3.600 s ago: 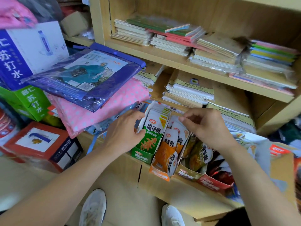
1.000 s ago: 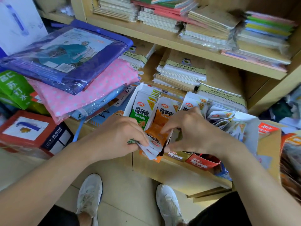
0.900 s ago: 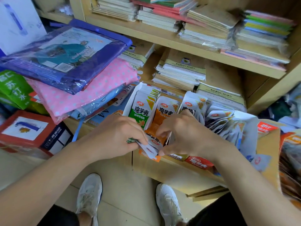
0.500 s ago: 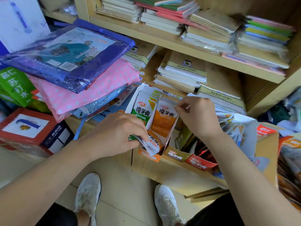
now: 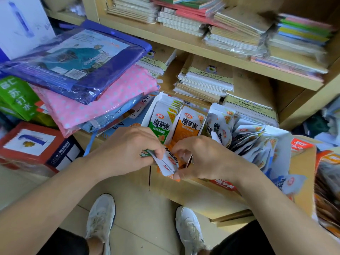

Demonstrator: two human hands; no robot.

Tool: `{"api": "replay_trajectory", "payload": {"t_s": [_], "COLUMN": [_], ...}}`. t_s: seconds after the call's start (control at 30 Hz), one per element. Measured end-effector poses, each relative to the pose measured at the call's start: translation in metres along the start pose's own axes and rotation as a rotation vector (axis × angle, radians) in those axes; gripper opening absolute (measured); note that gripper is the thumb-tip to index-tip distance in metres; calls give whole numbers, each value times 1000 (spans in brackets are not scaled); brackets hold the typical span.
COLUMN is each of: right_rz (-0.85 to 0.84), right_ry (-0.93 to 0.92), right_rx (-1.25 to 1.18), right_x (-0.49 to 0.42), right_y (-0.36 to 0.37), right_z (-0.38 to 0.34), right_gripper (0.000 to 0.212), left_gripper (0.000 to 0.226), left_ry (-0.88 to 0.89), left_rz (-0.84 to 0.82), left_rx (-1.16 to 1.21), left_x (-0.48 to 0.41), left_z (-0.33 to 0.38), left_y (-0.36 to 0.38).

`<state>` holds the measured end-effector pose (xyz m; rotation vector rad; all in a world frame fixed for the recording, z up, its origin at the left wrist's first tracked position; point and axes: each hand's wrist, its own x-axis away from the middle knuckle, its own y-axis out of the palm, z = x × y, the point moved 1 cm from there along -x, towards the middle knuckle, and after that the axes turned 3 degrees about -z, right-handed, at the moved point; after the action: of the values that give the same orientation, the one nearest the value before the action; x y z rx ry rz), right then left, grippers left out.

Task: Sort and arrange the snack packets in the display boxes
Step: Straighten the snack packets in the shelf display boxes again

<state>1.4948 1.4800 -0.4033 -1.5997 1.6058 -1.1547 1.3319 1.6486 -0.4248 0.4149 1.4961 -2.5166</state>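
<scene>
Left hand (image 5: pixel 128 150): gripping packets (image 5: pixel 168 161) at their 9 o'clock edge.
Right hand (image 5: pixel 207 159): pinching the same packets at 3 o'clock.

White sneakers (image 5: pixel 100 217), dark legwear (image 5: pixel 60 243)

The right hand (image 5: pixel 207 159) drops from behind the orange packets (image 5: pixel 189 124) to meet the left hand (image 5: pixel 127 150) on the bundle (image 5: pixel 168 161) in front.

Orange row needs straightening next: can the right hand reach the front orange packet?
Probably yes: the right hand lies just in front of the orange packet with nothing between them, but it pinches the loose packets and must release those first.
</scene>
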Motion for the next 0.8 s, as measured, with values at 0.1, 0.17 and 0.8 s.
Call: {"api": "replay_trajectory", "payload": {"t_s": [0.1,0.17,0.8], "right_rz": [4,10,267], "right_ry": [2,8,130], "right_rx": [-12,-31,-88], "right_x": [-3,-3,-8], "right_y": [2,2,-11], "right_z": [2,4,31], "right_gripper": [45,42,21], "left_gripper": [10,9,35], "left_ry": [41,55,57], "left_rz": [31,69,44], "left_rx": [-23,-18,-180], "left_x": [-2,-2,-4], "left_z": [0,-1,-5], "left_y": [-1,-1,1]}}
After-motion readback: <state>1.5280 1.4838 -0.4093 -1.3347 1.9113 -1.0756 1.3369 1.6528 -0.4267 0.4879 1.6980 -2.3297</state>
